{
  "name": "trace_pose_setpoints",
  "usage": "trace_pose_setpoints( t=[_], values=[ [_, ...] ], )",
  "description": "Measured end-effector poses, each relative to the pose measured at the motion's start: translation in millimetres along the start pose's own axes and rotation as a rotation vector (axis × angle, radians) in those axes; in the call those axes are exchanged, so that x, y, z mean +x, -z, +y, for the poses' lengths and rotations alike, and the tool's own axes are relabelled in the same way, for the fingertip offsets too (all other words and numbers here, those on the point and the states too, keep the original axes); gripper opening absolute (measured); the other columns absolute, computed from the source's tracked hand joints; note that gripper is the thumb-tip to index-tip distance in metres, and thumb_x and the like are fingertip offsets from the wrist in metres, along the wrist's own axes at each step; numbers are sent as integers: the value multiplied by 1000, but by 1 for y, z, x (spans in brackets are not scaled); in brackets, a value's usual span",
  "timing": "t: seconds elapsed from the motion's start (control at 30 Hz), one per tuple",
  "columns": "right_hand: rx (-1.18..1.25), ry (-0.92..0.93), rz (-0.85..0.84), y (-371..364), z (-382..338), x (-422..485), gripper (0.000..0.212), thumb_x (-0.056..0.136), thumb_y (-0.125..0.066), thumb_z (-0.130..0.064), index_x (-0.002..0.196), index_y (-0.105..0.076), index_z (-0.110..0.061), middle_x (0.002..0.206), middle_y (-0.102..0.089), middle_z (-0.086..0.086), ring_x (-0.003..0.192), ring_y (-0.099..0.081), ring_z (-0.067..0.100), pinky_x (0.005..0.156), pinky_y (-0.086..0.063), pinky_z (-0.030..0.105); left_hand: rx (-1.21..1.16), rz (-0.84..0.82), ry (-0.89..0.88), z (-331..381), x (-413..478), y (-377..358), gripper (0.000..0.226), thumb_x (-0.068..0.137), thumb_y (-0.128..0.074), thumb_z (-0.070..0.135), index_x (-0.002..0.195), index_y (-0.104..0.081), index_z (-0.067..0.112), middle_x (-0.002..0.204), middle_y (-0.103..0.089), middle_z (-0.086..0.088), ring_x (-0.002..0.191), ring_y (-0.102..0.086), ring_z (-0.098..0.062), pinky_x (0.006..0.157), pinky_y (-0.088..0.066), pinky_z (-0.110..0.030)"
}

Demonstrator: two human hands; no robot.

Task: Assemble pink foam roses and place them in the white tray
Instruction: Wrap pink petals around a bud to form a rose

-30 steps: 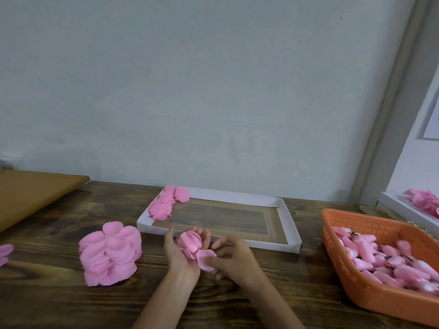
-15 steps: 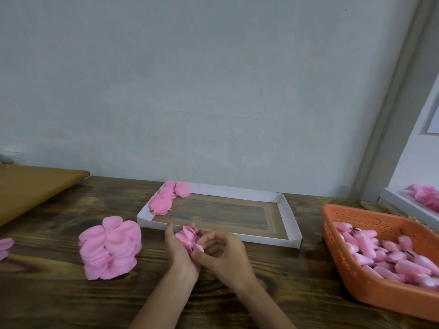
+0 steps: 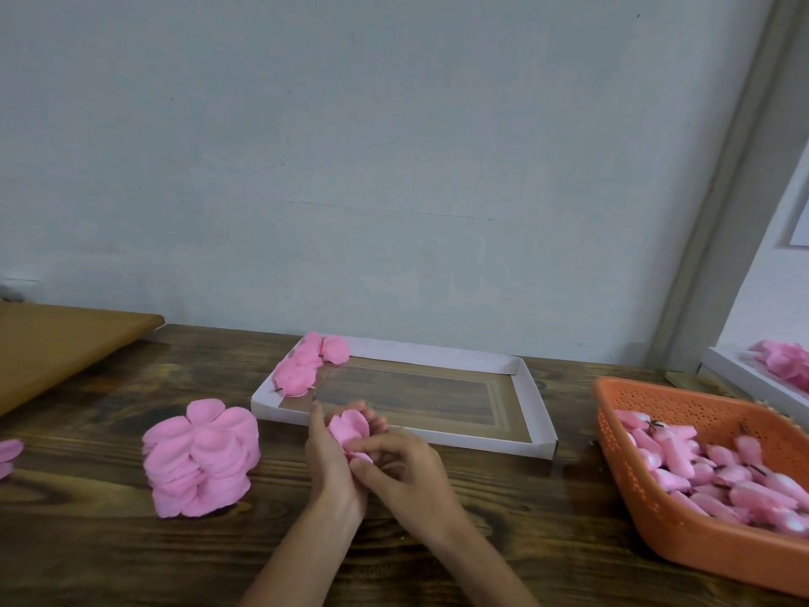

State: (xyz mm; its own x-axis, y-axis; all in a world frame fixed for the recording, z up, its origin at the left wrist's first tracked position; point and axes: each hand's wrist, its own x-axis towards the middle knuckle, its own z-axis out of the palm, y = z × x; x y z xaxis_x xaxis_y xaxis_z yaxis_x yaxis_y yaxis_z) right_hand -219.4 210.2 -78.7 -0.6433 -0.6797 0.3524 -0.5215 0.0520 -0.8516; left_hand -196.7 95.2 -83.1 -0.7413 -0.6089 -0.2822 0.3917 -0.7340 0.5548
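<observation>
A partly built pink foam rose (image 3: 348,429) is held in the grip of both hands: it is cupped by the curled fingers of the left hand (image 3: 330,466), whose thumb is raised along its left side, while a petal at its lower edge is pinched between the thumb and forefinger of the right hand (image 3: 402,475). The rose is kept just above the tabletop (image 3: 109,554), directly in front of the near rim of the white tray (image 3: 536,405) and outside it. The tray is laid flat close to the wall (image 3: 394,168), and its floor is seen as a brown, wood-toned panel. A small cluster of finished roses (image 3: 302,370) is gathered in the tray's far left corner, pressed against the rim. To the left of the hands, near but apart from them, a thick stack of loose pink petals (image 3: 201,457) is set on the tabletop. Further left, a few more petals (image 3: 8,453) are cut off by the frame edge, and a brown sheet (image 3: 57,343) is spread over the back left corner. To the right, well apart from the hands, an orange basket (image 3: 648,510) is filled with pink buds (image 3: 709,475), some with dark stems. Beyond it, a second white box (image 3: 744,378) holding more pink pieces (image 3: 783,363) is partly seen at the right edge.
</observation>
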Motion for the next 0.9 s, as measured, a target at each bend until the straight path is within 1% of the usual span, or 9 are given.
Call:
trace_pose_setpoints(
  t=[0.13, 0.23, 0.33, 0.47, 0.57, 0.67, 0.73, 0.83, 0.9],
  values=[
    [-94, 17, -93, 3, -4, -1, 30, 99, -66, -25, 122, -74, -42, 105, -67, -12, 98, -61, 4, 84, -52, 18, 46, 29, -6, 1, 0, 4, 62, 98, -47, 66, 84, -70, 10, 70, -69, -7, 60, -71, -21, 53, -58, -30],
    [-192, 41, -134, 5, -4, -3, 36, 102, -59, -26, 129, -68, -46, 115, -65, -16, 103, -58, 1, 87, -47, 16, 52, 32, -26, 0, 1, 4, 63, 97, -47, 67, 84, -71, 11, 73, -69, -8, 64, -70, -22, 59, -57, -32],
    [-240, 64, -148, 5, -5, -3, 37, 101, -59, -26, 132, -67, -44, 116, -67, -13, 103, -59, 6, 91, -50, 28, 47, 44, -13, 1, 1, 3, 64, 96, -47, 68, 84, -71, 10, 73, -68, -8, 65, -70, -22, 63, -56, -33],
    [-252, 109, -80, 8, -4, -2, 32, 94, -65, -21, 119, -73, -40, 106, -73, -11, 96, -65, 10, 88, -53, 37, 29, 44, 52, 3, -3, 3, 67, 93, -47, 74, 91, -71, 11, 75, -70, -9, 69, -71, -24, 61, -58, -33],
    [-342, 147, -103, 10, -2, -1, 34, 98, -61, -19, 123, -72, -40, 122, -70, -18, 121, -57, -3, 102, -48, 26, 18, 94, 29, 1, -3, 3, 68, 93, -48, 74, 95, -75, 11, 71, -76, -8, 61, -75, -24, 66, -57, -37],
    [-459, 177, -141, 9, -3, -2, 44, 103, -53, -18, 136, -62, -45, 129, -62, -17, 121, -51, -4, 97, -37, 11, 35, 93, 5, 1, -3, 4, 72, 94, -46, 74, 101, -78, 10, 71, -76, -7, 65, -74, -24, 68, -57, -38],
    [-511, 178, -169, 9, -2, -2, 47, 106, -48, -19, 142, -55, -48, 130, -57, -16, 121, -49, -1, 96, -34, 11, 52, 87, 2, 1, -3, 4, 73, 94, -46, 74, 101, -78, 9, 70, -75, -7, 64, -73, -23, 66, -57, -37],
    [-558, 189, -185, 9, -1, -3, 48, 108, -44, -21, 147, -49, -48, 134, -54, -12, 121, -49, 4, 98, -39, 19, 84, 78, -10, 1, -3, 2, 74, 96, -43, 73, 99, -78, 8, 66, -73, -8, 56, -72, -22, 56, -60, -33],
    [-605, 201, -158, 8, 0, -4, 49, 108, -45, -22, 151, -46, -46, 136, -55, -9, 119, -52, 8, 96, -40, 20, 105, 71, -27, 1, -5, 1, 74, 97, -42, 72, 100, -77, 7, 66, -74, -8, 54, -72, -21, 54, -59, -32]
  ],
)
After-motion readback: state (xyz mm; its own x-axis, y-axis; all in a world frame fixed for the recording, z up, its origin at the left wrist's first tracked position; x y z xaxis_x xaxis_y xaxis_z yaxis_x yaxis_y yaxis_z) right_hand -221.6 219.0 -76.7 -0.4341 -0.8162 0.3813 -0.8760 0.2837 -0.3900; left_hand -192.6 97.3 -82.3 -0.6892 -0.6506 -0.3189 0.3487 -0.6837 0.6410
